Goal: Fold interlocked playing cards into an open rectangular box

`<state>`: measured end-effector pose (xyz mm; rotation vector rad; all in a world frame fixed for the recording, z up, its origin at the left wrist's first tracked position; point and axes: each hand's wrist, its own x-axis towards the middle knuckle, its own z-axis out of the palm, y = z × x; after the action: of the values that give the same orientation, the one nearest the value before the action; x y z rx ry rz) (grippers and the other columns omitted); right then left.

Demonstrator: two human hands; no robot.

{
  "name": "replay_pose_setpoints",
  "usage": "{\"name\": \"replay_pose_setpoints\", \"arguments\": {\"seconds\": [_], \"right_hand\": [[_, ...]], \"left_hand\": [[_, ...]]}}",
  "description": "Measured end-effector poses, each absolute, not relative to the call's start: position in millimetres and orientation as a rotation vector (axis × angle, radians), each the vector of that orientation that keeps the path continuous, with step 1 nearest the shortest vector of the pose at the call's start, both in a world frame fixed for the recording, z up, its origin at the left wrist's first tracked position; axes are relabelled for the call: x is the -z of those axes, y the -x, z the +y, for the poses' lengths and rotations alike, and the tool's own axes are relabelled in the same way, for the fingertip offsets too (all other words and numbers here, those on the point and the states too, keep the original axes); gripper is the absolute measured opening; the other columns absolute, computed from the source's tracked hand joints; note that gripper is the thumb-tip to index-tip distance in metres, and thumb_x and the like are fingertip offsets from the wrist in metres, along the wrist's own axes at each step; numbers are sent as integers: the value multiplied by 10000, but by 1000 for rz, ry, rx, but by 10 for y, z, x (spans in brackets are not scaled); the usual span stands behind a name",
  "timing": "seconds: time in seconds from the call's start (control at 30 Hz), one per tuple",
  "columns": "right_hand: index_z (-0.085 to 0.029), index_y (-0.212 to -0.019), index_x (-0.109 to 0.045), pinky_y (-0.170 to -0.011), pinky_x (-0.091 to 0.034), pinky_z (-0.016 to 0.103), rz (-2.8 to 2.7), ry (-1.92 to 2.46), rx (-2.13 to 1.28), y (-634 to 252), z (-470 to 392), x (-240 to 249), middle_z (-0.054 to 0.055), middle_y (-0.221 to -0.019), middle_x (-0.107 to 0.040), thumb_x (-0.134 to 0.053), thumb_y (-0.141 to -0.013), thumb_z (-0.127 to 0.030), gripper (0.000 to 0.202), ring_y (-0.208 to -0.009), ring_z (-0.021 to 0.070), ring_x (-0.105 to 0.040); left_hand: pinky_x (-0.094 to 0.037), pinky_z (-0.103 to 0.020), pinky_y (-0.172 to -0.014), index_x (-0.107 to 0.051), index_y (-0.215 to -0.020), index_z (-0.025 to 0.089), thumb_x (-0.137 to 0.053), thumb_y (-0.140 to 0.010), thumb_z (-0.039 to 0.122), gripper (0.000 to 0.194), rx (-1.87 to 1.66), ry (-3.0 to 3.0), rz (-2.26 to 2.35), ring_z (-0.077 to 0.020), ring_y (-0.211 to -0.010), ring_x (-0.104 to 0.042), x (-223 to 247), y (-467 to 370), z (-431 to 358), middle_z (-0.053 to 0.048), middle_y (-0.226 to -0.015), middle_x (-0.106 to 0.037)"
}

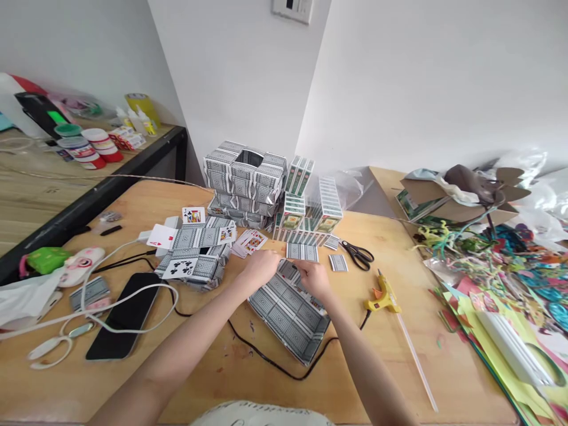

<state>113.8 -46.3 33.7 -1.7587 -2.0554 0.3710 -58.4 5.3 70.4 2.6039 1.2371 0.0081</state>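
Nearest the camera, a white garment with dark lettering (pixel 261 415) is cut off by the lower edge, with two bare forearms extending forward over the light wooden counter (pixel 213 384). Between the forearms lies an open rectangular tray built of grey-patterned playing cards (pixel 288 310). At its far end, the left hand (pixel 262 267) is curled at the far left corner, and the right hand (pixel 313 277) is bent over the far right part, its index finger directed toward the left hand. The hands are near each other; fingertip contact is hidden, so whether either is clamped on the tray cannot be told. A thin black cord (pixel 266 358) runs just beside the tray's near corner and passes beneath the left forearm; its right end meets a yellow glue gun (pixel 385 299). Black-handled scissors (pixel 360 255) lie beyond the gun. Behind the hands stand green-and-white card boxes (pixel 293 220) and a tall grey card-covered structure (pixel 248 183), the interior of its top opening dark. At left, a white cable (pixel 174 290) crosses a black smartphone (pixel 126 313). At right, a multicoloured heap of craft material (pixel 510 266) is cut off by the frame edge; individual pieces are hard to distinguish.
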Motion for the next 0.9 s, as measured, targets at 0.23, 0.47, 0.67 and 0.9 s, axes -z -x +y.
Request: {"name": "replay_pose_setpoints", "arguments": {"seconds": [0.23,0.47,0.67,0.9], "right_hand": [[-228,-960,-656,-711,-446,220,-2065,1842,-398,-1130,-485,-305,26,-907,-691,-398,-793,-129,323,-813,166,-623],[-233,-938,-655,-713,-457,235,-2044,1845,-434,-1111,-481,-355,25,-907,-688,-387,-806,-149,310,-822,171,-625],[-218,-925,-630,-707,-458,227,-2007,1719,-600,-975,-436,-471,16,-888,-685,-411,-795,-146,264,-800,159,-626],[-220,-871,-649,-696,-458,232,-1956,1816,-583,-915,-445,-440,20,-861,-693,-400,-804,-145,268,-795,163,-630]], "left_hand": [[-454,-319,-689,-641,-892,136,-388,-805,148,268,18,-2611,1249,-222,-818,-613,-687,559,91,-119,-851,-659],[-448,-303,-696,-635,-860,127,-386,-799,134,256,16,-2639,1197,-209,-797,-612,-711,580,56,-116,-831,-653],[-448,-306,-681,-607,-911,157,-372,-807,129,259,-109,-2637,1155,-211,-810,-608,-718,601,-44,-85,-881,-650],[-450,-321,-696,-608,-905,160,-355,-827,158,264,-62,-2669,1167,-217,-817,-601,-748,593,-90,-87,-875,-644]]}}
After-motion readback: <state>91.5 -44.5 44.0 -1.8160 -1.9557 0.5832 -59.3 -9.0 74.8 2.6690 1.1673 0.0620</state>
